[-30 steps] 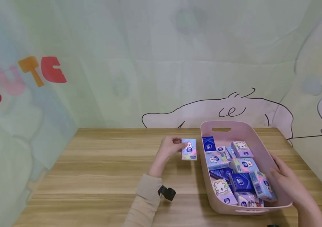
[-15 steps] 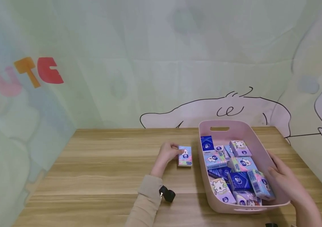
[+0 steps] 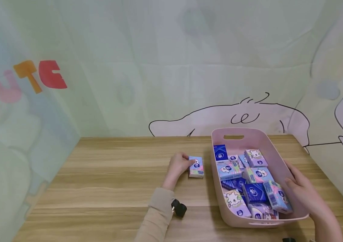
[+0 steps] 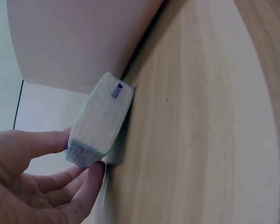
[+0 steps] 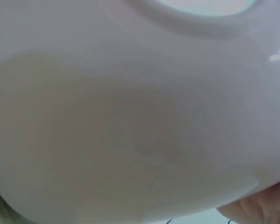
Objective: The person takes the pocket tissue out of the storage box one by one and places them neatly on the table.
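Observation:
My left hand [image 3: 179, 167] pinches a small tissue pack [image 3: 196, 170] at its left edge. Light blue and pink with a cartoon print, the pack lies at table level just left of a pink plastic basket [image 3: 247, 142]. In the left wrist view, thumb and fingers hold one end of the pack [image 4: 102, 114], its pale side facing the camera. My right hand [image 3: 306, 193] grips the basket's right rim, thumb over the edge; its other fingers are partly hidden outside. The basket wall [image 5: 130, 116] fills most of the right wrist view.
Several tissue packs lie loosely in the basket, among them a dark blue pack [image 3: 254, 193] and a purple pack [image 3: 255, 158]. The wooden table [image 3: 108, 174] extends to the left. A printed curtain [image 3: 159, 84] hangs behind its far edge.
My left hand has lowered the tissue pack from above the table, moving slightly left and nearer, down to the tabletop. The right hand keeps its hold on the basket.

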`<move>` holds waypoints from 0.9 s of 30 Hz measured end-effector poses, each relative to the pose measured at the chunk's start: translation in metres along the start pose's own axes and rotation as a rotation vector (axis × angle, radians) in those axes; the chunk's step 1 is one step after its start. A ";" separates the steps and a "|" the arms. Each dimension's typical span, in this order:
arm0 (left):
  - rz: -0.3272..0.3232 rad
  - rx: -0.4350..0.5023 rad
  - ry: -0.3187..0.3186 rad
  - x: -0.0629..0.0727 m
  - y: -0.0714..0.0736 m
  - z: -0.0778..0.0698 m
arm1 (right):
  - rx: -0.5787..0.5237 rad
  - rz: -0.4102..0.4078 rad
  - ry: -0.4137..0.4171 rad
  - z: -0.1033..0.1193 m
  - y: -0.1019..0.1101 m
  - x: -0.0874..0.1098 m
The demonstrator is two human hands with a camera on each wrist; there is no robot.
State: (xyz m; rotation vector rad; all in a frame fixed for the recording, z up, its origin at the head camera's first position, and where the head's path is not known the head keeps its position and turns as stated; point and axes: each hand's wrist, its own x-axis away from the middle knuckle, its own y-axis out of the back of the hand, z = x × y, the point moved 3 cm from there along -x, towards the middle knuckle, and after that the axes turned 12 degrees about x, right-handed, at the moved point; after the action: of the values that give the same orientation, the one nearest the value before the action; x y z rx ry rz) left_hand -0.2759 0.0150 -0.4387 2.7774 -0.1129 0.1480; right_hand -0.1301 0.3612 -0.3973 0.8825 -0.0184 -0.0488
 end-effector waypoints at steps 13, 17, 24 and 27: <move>0.000 -0.043 -0.029 0.001 -0.001 0.002 | -0.023 0.029 -0.029 -0.001 0.001 -0.001; 0.007 -0.021 -0.026 0.001 -0.001 0.003 | -0.029 0.029 -0.024 -0.001 0.001 -0.001; -0.004 -0.021 -0.040 0.002 0.000 0.000 | -0.013 0.007 -0.008 -0.002 0.001 -0.002; -0.034 -0.021 -0.054 0.003 0.001 -0.004 | -0.009 0.007 -0.003 -0.002 0.001 -0.002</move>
State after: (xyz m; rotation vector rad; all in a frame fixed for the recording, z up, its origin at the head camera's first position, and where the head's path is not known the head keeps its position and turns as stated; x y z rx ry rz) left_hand -0.2737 0.0151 -0.4347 2.7615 -0.0798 0.0632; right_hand -0.1319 0.3638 -0.3980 0.8732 -0.0238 -0.0438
